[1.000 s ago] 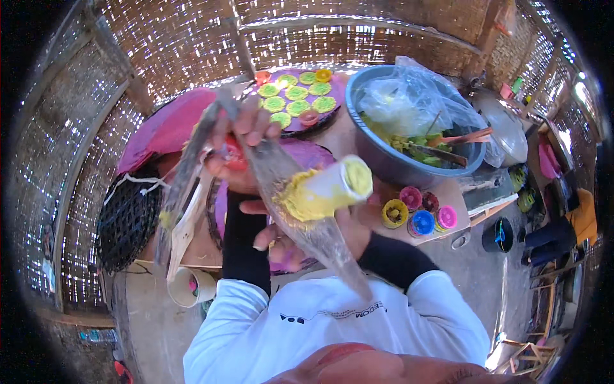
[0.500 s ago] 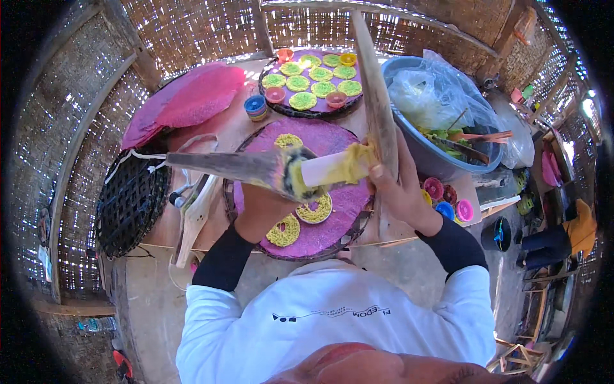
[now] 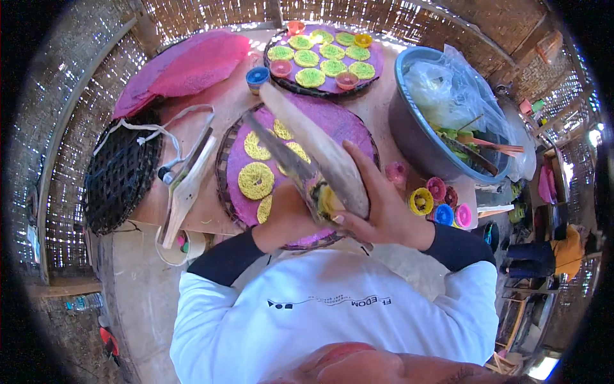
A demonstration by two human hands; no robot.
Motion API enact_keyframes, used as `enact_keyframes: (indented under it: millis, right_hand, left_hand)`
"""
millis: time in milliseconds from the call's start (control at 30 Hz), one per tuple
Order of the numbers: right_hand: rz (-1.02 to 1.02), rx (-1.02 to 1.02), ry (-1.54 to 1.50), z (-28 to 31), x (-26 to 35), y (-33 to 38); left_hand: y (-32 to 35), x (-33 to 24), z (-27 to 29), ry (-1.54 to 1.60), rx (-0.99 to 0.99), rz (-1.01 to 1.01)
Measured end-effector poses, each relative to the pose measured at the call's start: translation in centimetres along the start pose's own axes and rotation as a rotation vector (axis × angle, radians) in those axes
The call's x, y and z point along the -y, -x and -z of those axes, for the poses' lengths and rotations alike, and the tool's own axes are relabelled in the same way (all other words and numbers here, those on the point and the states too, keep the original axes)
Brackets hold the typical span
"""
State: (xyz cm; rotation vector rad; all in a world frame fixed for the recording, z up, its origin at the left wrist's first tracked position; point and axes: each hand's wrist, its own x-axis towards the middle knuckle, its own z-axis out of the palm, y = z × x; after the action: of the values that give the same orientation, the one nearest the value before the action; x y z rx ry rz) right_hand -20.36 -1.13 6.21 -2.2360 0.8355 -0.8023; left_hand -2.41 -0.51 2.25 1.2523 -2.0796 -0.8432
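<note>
Over the near part of a round tray covered in pink-purple cloth, I hold a wooden hand press made of two long arms. My right hand wraps round the thick pale arm, its thumb beside yellow dough at the press's near end. My left hand, partly hidden and blurred, grips the darker arm from below. The two arms lie close together, slanting toward the far left. Several yellow noodle-like rounds, such as this one, lie on the cloth.
A second round tray at the back bears green-yellow rounds and small cups. At right stands a grey-blue tub with plastic bags, near several coloured cups. Leftward are another wooden tool, a dark woven tray and pink cloth.
The press's arms, spread wide before with a white cylinder and yellow dough between them, have swung together. The cylinder is out of sight, and the press is nearer my body. The view has shifted slightly.
</note>
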Motion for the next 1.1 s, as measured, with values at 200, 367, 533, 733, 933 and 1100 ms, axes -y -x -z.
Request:
enact_keyframes:
  millis: [200,367,533,733,933,1100]
  right_hand:
    - [-0.509,0.333,-0.754,2.9,-3.6,-0.7]
    - [-0.633,0.420,-0.907,4.8,-4.6,-0.1]
    - [-0.863,0.467,-0.823,4.4,-4.8,-0.9]
    - [-0.836,0.492,-0.640,1.9,-7.2,-1.1]
    - [-0.868,0.486,-0.427,0.6,-7.8,-1.4]
    - [-0.836,0.480,-0.396,-0.1,-7.9,-1.3]
  left_hand:
    - [-3.2,4.6,1.6,0.261,-0.116,0.059]
    - [-7.7,6.1,7.6,0.850,-0.175,-0.547]
    - [-9.7,7.8,7.1,1.794,-0.096,-0.566]
    - [-8.2,11.7,4.9,2.058,-0.060,-0.415]
    - [-6.7,12.6,4.6,2.019,-0.189,-0.318]
    - [-5.9,13.1,4.3,1.978,-0.224,-0.337]
